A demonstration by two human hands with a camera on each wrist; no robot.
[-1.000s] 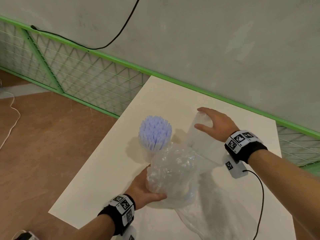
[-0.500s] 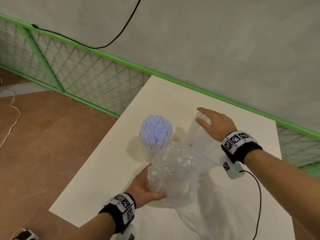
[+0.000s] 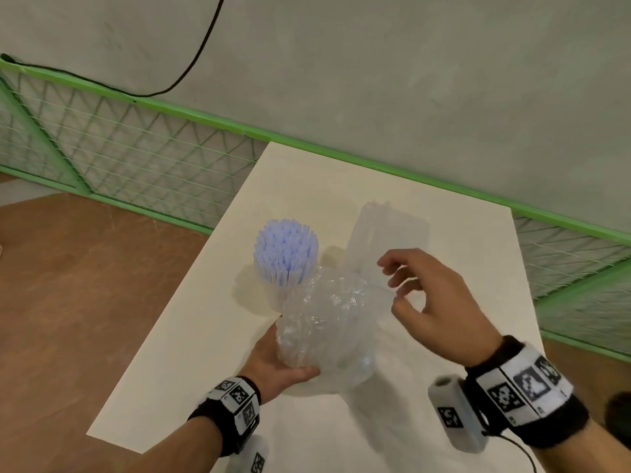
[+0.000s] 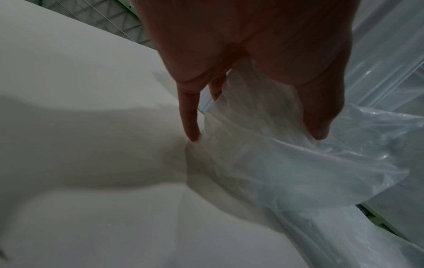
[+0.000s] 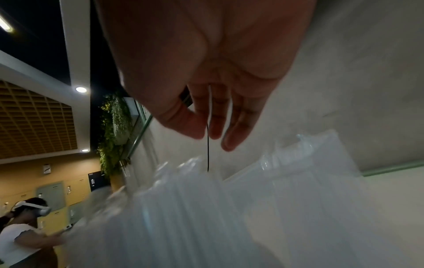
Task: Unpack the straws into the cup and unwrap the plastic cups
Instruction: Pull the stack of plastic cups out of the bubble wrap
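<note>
A clear cup full of pale blue straws (image 3: 286,250) stands on the white table (image 3: 191,363). Just right of it my left hand (image 3: 283,363) grips the crumpled clear plastic wrap (image 3: 327,322) from below. In the left wrist view the left hand (image 4: 254,136) has its fingers and thumb curled round that wrap (image 4: 286,163). A tall stack of translucent plastic cups (image 3: 386,233) stands behind the wrap. My right hand (image 3: 396,285) hovers near the stack with loosely curled fingers and holds nothing. The right wrist view shows the right hand (image 5: 213,139) above the cup stack (image 5: 302,172).
A green mesh fence (image 3: 119,148) runs behind the table below a grey wall. The table's left edge drops to a brown floor (image 3: 68,302). More clear wrap trails across the table toward me (image 3: 375,411). A person wearing a headset (image 5: 27,226) stands far off.
My right hand has let go of the top of the cup stack and drawn back toward me. The left hand still grips the wrap. The camera has tilted down a little.
</note>
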